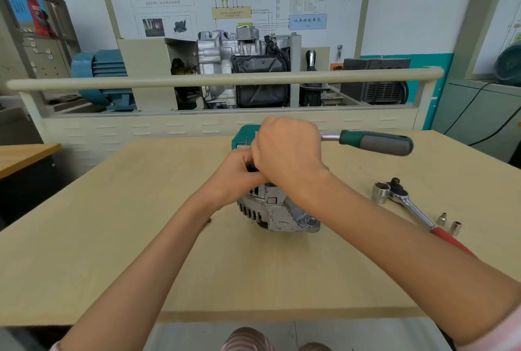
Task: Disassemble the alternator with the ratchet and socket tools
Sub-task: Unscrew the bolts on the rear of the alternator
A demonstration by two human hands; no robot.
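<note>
The alternator sat near the middle of the pale wooden surface, its finned silver housing facing the camera. Both hands were bunched on top of it. The right hand was curled over the head end of a ratchet — the green-and-grey handle stuck out toward 3 o'clock, level above the surface. What its fingers closed on underneath was hidden, though the chrome shank ran straight out of the fist. The left hand, just at 8 o'clock of the right and touching it, had its fingers curled in against a dark part at the alternator's top; how firmly it gripped could not be told.

Behind the hands, at 12 o'clock, a green tool case showed partly. At 3 o'clock of the alternator, well apart, lay a second ratchet with a red handle, a large socket touching its head. Two small sockets stood just beside its shank.
</note>
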